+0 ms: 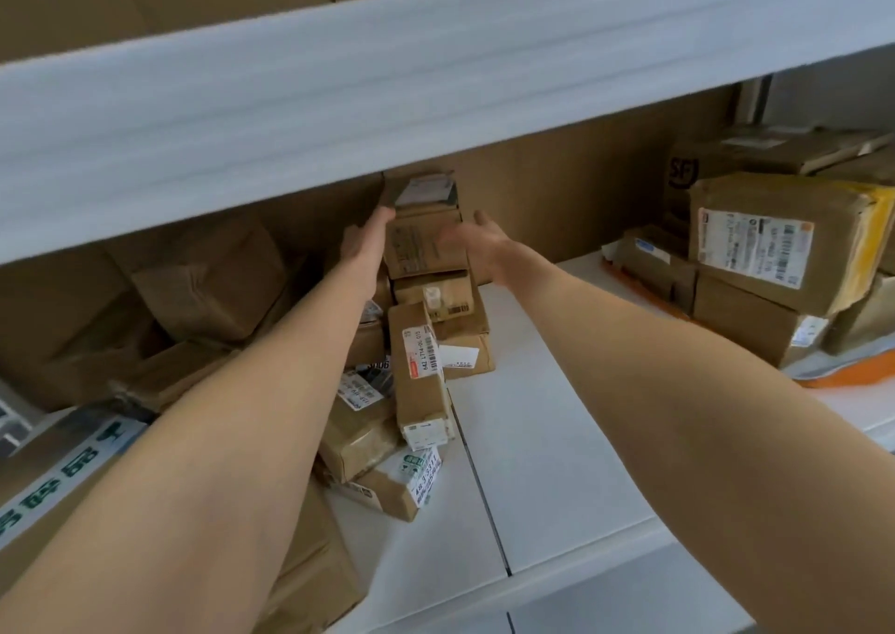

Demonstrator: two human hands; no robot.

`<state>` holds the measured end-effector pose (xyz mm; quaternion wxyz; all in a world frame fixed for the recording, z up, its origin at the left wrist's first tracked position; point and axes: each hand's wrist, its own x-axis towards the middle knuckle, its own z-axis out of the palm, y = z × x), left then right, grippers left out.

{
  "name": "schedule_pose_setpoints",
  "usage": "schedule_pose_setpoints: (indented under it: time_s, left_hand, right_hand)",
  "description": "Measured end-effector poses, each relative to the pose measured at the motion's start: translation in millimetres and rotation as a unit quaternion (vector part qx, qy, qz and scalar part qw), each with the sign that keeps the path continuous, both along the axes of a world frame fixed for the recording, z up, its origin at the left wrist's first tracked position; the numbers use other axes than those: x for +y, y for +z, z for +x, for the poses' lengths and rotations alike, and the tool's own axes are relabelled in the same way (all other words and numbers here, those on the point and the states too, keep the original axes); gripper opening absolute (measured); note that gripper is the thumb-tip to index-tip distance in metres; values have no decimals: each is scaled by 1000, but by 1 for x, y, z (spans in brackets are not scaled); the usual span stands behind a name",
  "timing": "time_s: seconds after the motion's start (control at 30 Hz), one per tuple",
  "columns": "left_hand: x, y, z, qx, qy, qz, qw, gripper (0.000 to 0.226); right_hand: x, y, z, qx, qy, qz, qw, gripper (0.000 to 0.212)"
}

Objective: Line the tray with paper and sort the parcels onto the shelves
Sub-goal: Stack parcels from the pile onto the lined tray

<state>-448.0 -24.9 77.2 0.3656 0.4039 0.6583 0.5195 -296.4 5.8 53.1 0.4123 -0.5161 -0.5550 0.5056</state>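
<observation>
While parcels [755, 246] are crowding the shelf [557, 439], left hand [365, 238] and right hand [484, 246] are flanking another box [424, 246], fingers [382, 217] straight, sorting seemingly midway.

Parcel depot: white shelves [557, 439] w/ labelled boxes [755, 251].

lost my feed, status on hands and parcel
Left hand flat on top parcel left side. Right hand open beside it, blurred. Parcel on stack; upper shelf close above.

Your small brown cardboard box [422, 246] is sitting upright on top of a stack of labelled brown parcels [436, 297]; more are lying tumbled in front, all resting on the white shelf [557, 439].
</observation>
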Motion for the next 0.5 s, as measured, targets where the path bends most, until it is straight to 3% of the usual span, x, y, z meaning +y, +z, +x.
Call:
schedule_pose_setpoints:
  time_s: [0.17,0.3,0.5]
  left_hand:
    - [13,1,3,-16,-35,17,999,66]
    - [24,-4,7,-12,-46,8,999,59]
    - [30,-6,15,-45,-33,-23,998,63]
  right_hand:
    - [8,-2,-5,60,13,3,998,76]
    - [14,-4,-9,79,25,-3,997,64]
    - [19,1,12,127,-38,-93,987,77]
